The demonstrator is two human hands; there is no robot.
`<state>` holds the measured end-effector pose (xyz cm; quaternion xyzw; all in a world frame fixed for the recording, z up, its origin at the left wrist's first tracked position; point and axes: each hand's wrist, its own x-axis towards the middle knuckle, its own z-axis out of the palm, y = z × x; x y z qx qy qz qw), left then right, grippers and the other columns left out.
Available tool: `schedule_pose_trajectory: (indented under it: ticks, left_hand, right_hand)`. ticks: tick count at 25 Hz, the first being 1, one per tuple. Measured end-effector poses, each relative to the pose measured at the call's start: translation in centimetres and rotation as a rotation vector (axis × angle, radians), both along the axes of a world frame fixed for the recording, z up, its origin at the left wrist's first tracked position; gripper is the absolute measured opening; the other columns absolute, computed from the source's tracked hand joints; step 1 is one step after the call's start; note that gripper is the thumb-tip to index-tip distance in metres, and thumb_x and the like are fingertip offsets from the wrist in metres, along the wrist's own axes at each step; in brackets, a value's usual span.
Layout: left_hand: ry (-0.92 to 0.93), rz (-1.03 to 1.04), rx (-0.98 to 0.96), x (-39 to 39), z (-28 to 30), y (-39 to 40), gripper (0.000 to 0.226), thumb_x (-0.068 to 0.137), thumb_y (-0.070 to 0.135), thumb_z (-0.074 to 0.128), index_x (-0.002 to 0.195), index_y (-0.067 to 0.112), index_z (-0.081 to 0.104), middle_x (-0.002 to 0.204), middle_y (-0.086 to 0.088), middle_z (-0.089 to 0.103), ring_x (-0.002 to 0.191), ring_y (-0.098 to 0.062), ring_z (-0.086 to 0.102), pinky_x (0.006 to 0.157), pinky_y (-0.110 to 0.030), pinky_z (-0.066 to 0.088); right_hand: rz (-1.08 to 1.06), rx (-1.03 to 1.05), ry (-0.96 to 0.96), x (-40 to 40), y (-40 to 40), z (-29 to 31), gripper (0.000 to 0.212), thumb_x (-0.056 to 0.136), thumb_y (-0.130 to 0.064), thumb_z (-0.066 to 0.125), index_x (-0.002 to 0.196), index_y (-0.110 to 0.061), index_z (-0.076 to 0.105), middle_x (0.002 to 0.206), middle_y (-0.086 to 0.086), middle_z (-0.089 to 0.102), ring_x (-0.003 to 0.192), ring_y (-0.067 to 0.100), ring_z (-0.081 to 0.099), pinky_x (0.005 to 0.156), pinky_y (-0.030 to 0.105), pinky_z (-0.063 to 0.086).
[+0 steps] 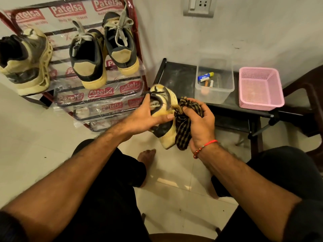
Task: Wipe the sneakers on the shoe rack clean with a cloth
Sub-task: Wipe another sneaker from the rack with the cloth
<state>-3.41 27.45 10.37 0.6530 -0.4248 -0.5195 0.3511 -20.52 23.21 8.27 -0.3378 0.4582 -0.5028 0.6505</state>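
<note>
- Three sneakers sit on the shoe rack (138, 42), heels toward the camera: one chunky cream-and-grey sneaker (26, 63) at left, a black-and-tan pair (103, 49) at right, grey laces loose.
- Fourth sneaker, the held sneaker (164, 109), is off the rack, in the air between rack and low table, above the floor tiles.
- Left hand (148, 116) grips its upper side; fingers curled over the top, thumb pressed along the cream sole edge.
- Right hand (199, 123) bunches a black-and-tan checked cloth (183, 130) against the sneaker's sole side; fingers closed tight around the wad. Red thread bracelet (206, 145) on that wrist.
- Black low table (178, 79) just right of the rack; on it a clear plastic tub (215, 84) with small tubes inside, one blue-and-yellow, and a pink mesh basket (260, 88) beside the tub, apart.
- Dark chair (307, 95) at far right, partly cut off.
- Wall socket plate (199, 6) above the table.
- Writing: rack wrapped in clear plastic printed "Patelsa" in red-and-white, repeated; smaller print unreadable. Partial lettering on held sneaker, covered by left hand.
- Room: bare tile floor open at left and centre; person's knees and one bare foot (146, 156) below the hands; table edge close behind the right hand.
</note>
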Motion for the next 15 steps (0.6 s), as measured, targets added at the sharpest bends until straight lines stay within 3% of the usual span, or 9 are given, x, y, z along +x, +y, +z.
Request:
schedule_pose_trajectory:
  ticks: [2, 5, 7, 8, 10, 12, 13, 14, 15]
  left_hand:
    - [-0.106, -0.053, -0.014, -0.1, -0.8, 0.0, 0.103, 0.09, 0.033, 0.076, 0.162, 0.036, 0.001, 0.166, 0.006, 0.022, 0.149, -0.013, 0.032, 0.119, -0.041, 0.037]
    - [0.024, 0.04, -0.04, -0.4, -1.4, 0.3, 0.075, 0.104, 0.026, 0.057, 0.16, 0.043, 0.011, 0.16, 0.01, 0.034, 0.132, -0.007, 0.052, 0.113, -0.035, 0.044]
    - [0.088, 0.074, -0.024, -0.7, -1.9, 0.4, 0.07, 0.106, 0.026, 0.052, 0.157, 0.051, 0.011, 0.153, 0.013, 0.038, 0.122, -0.007, 0.059, 0.108, -0.036, 0.049]
    - [0.109, 0.076, -0.01, -0.6, -2.1, 0.4, 0.072, 0.105, 0.03, 0.054, 0.154, 0.059, 0.01, 0.156, 0.012, 0.035, 0.127, -0.011, 0.057, 0.112, -0.041, 0.046]
    - [0.136, 0.028, 0.002, -0.8, -2.2, 0.5, 0.075, 0.094, 0.048, 0.065, 0.138, 0.079, 0.012, 0.167, 0.007, 0.024, 0.144, -0.019, 0.043, 0.12, -0.051, 0.034]
    - [0.17, 0.029, -0.028, -1.1, -2.8, 0.5, 0.077, 0.082, 0.055, 0.071, 0.127, 0.087, 0.017, 0.168, 0.001, 0.025, 0.148, -0.019, 0.037, 0.122, -0.052, 0.03]
    - [0.169, 0.061, -0.062, -1.4, -2.9, 0.5, 0.081, 0.083, 0.047, 0.069, 0.134, 0.082, 0.016, 0.163, -0.001, 0.036, 0.141, -0.017, 0.045, 0.117, -0.048, 0.037]
    - [0.154, 0.079, -0.104, -1.7, -2.8, 0.4, 0.087, 0.087, 0.034, 0.065, 0.145, 0.072, 0.012, 0.144, -0.008, 0.054, 0.12, -0.014, 0.058, 0.104, -0.04, 0.048]
    - [0.13, 0.061, -0.148, -1.9, -2.8, 0.3, 0.09, 0.093, 0.02, 0.06, 0.153, 0.062, 0.008, 0.109, -0.013, 0.062, 0.089, -0.014, 0.061, 0.082, -0.031, 0.054]
  right_hand:
    - [-0.005, -0.017, 0.008, 0.0, -0.8, 0.5, 0.023, 0.086, 0.003, 0.066, 0.1, -0.013, 0.072, 0.099, 0.011, 0.074, 0.098, 0.027, 0.071, 0.087, 0.043, 0.059]
    - [-0.003, 0.036, 0.028, -0.7, -2.0, 1.0, 0.023, 0.086, 0.0, 0.068, 0.095, -0.021, 0.072, 0.096, 0.008, 0.074, 0.099, 0.029, 0.07, 0.086, 0.045, 0.059]
    - [0.038, 0.045, 0.091, -1.5, -3.0, 1.3, 0.022, 0.086, -0.004, 0.069, 0.1, -0.02, 0.071, 0.1, 0.008, 0.073, 0.102, 0.028, 0.07, 0.087, 0.045, 0.059]
    - [0.089, -0.037, 0.198, -1.9, -3.3, 1.5, 0.023, 0.086, -0.006, 0.07, 0.103, -0.021, 0.071, 0.103, 0.006, 0.073, 0.103, 0.024, 0.069, 0.09, 0.044, 0.058]
    - [0.257, -0.403, 0.551, -2.3, -2.8, 2.0, 0.03, 0.083, -0.008, 0.072, 0.109, -0.022, 0.068, 0.11, 0.0, 0.07, 0.107, 0.013, 0.065, 0.097, 0.037, 0.054]
    - [0.427, -0.767, 0.904, -1.8, -1.0, 2.1, 0.042, 0.078, -0.013, 0.076, 0.117, -0.022, 0.065, 0.115, 0.0, 0.065, 0.111, 0.016, 0.06, 0.101, 0.037, 0.049]
    - [0.457, -0.856, 1.023, -1.5, -0.2, 1.9, 0.045, 0.077, -0.014, 0.077, 0.119, -0.02, 0.063, 0.117, 0.002, 0.063, 0.111, 0.021, 0.058, 0.101, 0.04, 0.048]
    - [0.441, -0.895, 1.088, -1.1, 0.1, 1.8, 0.045, 0.077, -0.014, 0.076, 0.119, -0.018, 0.063, 0.117, 0.005, 0.062, 0.11, 0.025, 0.057, 0.099, 0.042, 0.048]
    - [0.409, -0.9, 1.1, -1.0, -0.1, 1.7, 0.044, 0.077, -0.012, 0.076, 0.119, -0.016, 0.064, 0.116, 0.006, 0.061, 0.109, 0.027, 0.057, 0.098, 0.044, 0.049]
